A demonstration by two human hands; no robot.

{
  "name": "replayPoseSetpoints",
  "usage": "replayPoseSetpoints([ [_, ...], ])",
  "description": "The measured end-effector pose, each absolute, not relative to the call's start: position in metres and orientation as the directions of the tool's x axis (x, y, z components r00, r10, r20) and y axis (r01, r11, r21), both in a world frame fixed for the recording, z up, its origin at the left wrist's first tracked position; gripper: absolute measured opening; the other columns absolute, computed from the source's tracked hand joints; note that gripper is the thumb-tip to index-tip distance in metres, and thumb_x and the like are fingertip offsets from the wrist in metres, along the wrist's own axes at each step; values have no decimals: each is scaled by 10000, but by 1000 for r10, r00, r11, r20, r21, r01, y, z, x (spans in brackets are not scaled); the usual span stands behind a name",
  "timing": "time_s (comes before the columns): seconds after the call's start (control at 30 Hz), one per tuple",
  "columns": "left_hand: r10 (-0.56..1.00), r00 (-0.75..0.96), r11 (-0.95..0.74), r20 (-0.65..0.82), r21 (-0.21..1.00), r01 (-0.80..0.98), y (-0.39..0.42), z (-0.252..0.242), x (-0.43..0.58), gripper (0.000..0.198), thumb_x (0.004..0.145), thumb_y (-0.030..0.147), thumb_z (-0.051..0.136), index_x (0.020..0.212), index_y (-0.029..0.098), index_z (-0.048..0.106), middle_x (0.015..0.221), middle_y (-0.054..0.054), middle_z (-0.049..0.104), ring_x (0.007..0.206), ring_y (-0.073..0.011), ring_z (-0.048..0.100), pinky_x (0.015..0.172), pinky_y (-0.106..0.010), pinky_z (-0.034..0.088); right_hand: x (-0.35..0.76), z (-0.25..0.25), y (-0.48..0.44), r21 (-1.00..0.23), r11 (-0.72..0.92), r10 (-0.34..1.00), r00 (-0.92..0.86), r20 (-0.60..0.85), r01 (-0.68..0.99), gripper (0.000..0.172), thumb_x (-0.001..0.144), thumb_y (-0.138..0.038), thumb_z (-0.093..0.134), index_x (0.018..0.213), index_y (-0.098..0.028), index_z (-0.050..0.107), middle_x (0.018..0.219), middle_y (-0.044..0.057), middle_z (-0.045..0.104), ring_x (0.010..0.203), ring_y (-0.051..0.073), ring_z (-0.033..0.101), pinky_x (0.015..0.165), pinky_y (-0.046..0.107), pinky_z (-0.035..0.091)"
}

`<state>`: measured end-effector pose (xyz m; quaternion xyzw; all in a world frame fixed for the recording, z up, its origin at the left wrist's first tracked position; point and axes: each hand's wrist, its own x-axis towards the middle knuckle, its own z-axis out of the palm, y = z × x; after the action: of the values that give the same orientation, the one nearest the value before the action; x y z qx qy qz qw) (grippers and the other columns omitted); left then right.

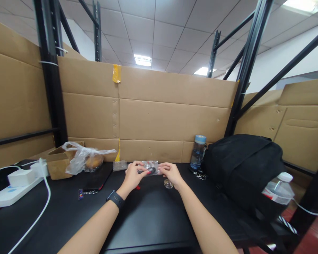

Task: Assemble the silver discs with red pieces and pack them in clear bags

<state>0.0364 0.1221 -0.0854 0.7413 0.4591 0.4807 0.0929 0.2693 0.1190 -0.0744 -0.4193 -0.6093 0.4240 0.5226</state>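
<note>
My left hand (134,175) and my right hand (170,172) meet over the far middle of the black table (153,215). Both pinch a small dark object with a red part (149,171), which lies in or against a clear plastic wrapper (151,164). My left wrist wears a dark band (116,199). A small round clear lid or disc (168,183) lies on the table just under my right hand. What the dark object is, I cannot make out.
A phone (96,180) with a keyring lies left of my hands. Further left stand a cardboard box (58,160), a plastic bag with a bun (88,160) and a white power strip (12,192). A blue-capped bottle (198,151) and a black backpack (245,169) stand at right. Cardboard walls enclose the back.
</note>
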Motion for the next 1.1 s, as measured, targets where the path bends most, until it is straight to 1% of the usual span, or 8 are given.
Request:
replayPoseSetpoints([
  [0.2,757,317,-583,572,373,722,107,-83,45,47,793,323,789,746,324,798,1125,-56,641,1155,-323,474,965,-509,374,291,-77,132,-950,313,912,278,301,2,383,609,-363,801,893,-146,663,766,72,722,621,207,691,469,227,420],
  [0.37,708,477,-670,521,281,687,97,-85,55,82,752,312,829,698,287,773,1066,-51,638,1121,-298,471,997,-499,332,285,-78,130,-936,294,943,217,251,-195,495,562,-354,853,960,-166,626,748,25,701,633,172,671,561,253,507],
  [0.5,683,521,-710,512,297,639,92,-80,55,196,657,397,891,714,276,747,1017,-32,641,1091,-297,492,1017,-493,319,277,-76,126,-942,304,947,157,282,-140,552,577,-373,859,1031,-171,618,759,41,721,617,177,663,532,243,476],
  [0.63,627,418,-734,657,319,600,84,-66,54,192,856,425,706,813,239,689,996,-41,640,1040,-256,550,986,-411,376,275,-72,123,-930,366,926,108,363,-16,530,640,-395,821,1074,-159,628,749,63,734,604,202,660,523,263,463],
  [0.77,613,140,-641,778,386,664,80,-55,55,224,940,340,568,1131,235,623,1205,-86,620,1184,-270,544,1011,-408,381,275,-66,117,-905,424,906,-14,424,44,530,701,-378,787,1153,-176,600,744,33,726,611,188,651,624,301,509],
  [0.83,649,127,-641,750,450,622,83,-55,53,349,935,344,574,1270,247,552,1284,-94,609,1212,-272,554,1011,-407,401,274,-63,113,-888,452,887,-141,439,80,523,732,-365,768,1190,-189,585,757,20,719,645,185,660,656,302,512],
  [1.0,783,306,-615,542,748,249,101,-69,47,472,895,403,617,1305,229,459,882,-24,715,798,-197,693,779,-314,524,266,-61,104,-889,457,860,-267,435,23,503,786,-380,744,1216,-195,560,848,30,707,766,186,680,718,295,520],
  [1.1,822,210,-556,530,827,89,107,-74,48,384,859,425,655,1127,219,472,792,2,684,735,-175,687,695,-269,523,259,-64,101,-935,351,904,-244,351,-47,724,706,-374,828,1313,-235,461,896,17,692,697,169,670,634,269,520],
])
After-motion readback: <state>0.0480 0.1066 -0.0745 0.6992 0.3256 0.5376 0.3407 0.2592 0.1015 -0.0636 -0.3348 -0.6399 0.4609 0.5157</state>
